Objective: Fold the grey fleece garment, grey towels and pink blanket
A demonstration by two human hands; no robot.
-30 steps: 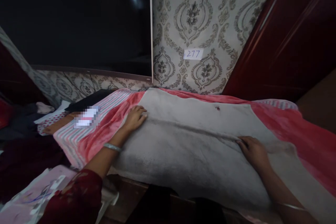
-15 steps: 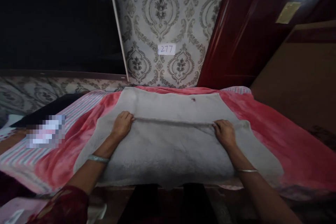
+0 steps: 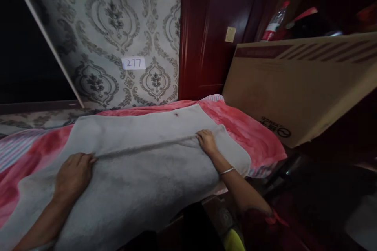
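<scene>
A light grey plush cloth [image 3: 141,182] lies spread over a pink blanket [image 3: 250,127], with a straight ridge pinched up across it. My left hand [image 3: 75,172] is closed on the left end of that ridge, its fingertips pressed together on the fabric. At the ridge's right end, my right hand [image 3: 207,141] also pinches the cloth. The ridge runs taut between both hands. Near the cloth's far edge is a small dark red mark [image 3: 176,115]. The cloth's near part hangs over the front edge, towards my legs.
Behind the bedding stands a patterned wall with a paper label [image 3: 134,62] reading 277. A dark screen [image 3: 26,55] is at the left. To the right are a dark red door [image 3: 206,27], a large cardboard box [image 3: 282,86] and a plastic bottle [image 3: 274,22].
My view has turned to the right, bringing more of the cardboard box and the bottle into sight. Both hands keep their pinch on the cloth's ridge.
</scene>
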